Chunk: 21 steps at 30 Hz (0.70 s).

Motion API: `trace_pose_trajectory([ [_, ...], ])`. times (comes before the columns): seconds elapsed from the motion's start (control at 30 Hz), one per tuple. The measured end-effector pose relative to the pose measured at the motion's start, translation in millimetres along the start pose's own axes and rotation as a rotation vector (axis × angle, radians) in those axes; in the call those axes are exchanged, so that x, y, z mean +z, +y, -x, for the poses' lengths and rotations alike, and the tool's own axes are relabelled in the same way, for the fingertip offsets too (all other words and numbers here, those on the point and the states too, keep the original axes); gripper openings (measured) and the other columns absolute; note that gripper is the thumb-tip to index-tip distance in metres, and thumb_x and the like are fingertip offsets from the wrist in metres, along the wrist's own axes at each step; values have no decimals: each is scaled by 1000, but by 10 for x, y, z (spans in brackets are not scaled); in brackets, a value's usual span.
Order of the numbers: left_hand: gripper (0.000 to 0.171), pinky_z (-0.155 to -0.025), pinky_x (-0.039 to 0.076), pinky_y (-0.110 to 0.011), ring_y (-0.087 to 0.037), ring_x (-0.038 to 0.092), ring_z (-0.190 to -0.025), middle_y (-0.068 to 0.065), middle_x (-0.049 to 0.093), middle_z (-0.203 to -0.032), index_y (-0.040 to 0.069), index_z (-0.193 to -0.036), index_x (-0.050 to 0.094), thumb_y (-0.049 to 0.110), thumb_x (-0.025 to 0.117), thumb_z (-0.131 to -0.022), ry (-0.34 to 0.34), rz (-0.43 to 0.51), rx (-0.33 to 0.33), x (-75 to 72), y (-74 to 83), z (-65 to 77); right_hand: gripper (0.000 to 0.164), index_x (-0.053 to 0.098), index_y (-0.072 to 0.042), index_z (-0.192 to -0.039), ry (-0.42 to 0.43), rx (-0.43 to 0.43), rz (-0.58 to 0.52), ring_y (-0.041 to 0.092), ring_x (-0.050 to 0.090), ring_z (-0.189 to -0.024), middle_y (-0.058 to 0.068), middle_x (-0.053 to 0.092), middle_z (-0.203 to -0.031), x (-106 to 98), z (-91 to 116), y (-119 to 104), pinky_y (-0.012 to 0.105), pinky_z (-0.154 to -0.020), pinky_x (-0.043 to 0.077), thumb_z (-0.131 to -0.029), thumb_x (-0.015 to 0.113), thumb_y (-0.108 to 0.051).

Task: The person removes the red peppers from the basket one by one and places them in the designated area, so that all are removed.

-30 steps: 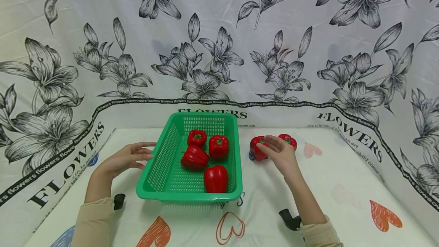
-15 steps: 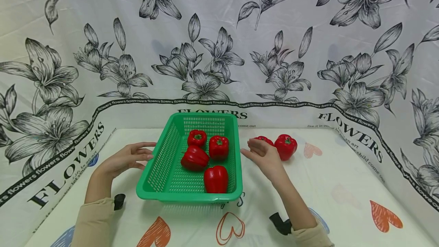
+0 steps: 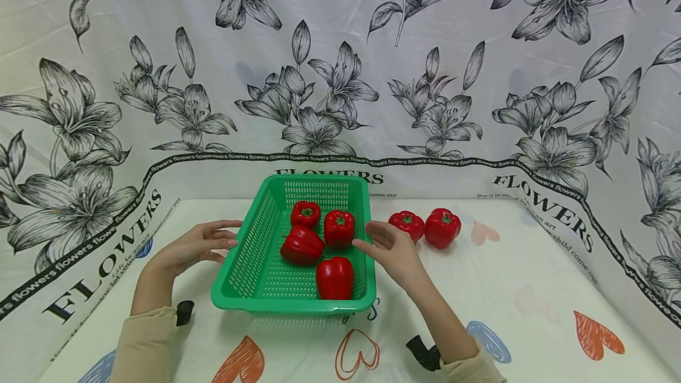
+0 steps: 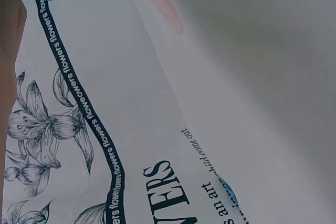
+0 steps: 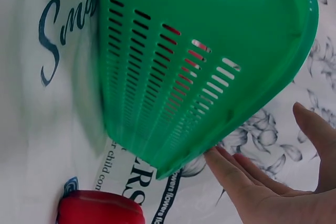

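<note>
Expect a light, stiff basket [image 3: 292, 304], thin plastic by the look — best taken by the rim at both long sides and kept level for four peppers [image 3: 302, 246] loose inside, glossy, probably firm and slippery. Rests on the worktop [image 3: 298, 347] between left hand [image 3: 199, 245] and right hand [image 3: 393, 253]: fingers loosely apart at the left rim, contact uncertain; thumb and fingers apart at the right rim, clamped on nothing. Cup the two peppers [image 3: 443, 229] standing further right — round the flanks.

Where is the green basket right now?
In the head view, the green basket sits just left of the picture's center, between the left hand and the right hand, with four red peppers inside.
</note>
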<state>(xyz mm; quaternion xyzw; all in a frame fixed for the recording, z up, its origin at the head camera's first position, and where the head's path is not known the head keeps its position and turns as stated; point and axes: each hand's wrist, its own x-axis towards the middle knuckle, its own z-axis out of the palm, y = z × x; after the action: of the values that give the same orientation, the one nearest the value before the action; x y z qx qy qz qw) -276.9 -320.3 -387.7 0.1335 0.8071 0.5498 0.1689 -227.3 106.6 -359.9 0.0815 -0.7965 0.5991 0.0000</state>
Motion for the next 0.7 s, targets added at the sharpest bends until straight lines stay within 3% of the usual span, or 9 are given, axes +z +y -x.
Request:
trace_pose_trajectory([
  [0.7,64,-80,59,-37,-10,67,-98,5,66,-113,-1,-151,27,13,60,-97,-2,-7,-7,-3,17,1,65,51,-4,-139,-107,3,7,35,54,-130,16,57,-138,252,1,-146,41,-102,49,-86,75,-31],
])
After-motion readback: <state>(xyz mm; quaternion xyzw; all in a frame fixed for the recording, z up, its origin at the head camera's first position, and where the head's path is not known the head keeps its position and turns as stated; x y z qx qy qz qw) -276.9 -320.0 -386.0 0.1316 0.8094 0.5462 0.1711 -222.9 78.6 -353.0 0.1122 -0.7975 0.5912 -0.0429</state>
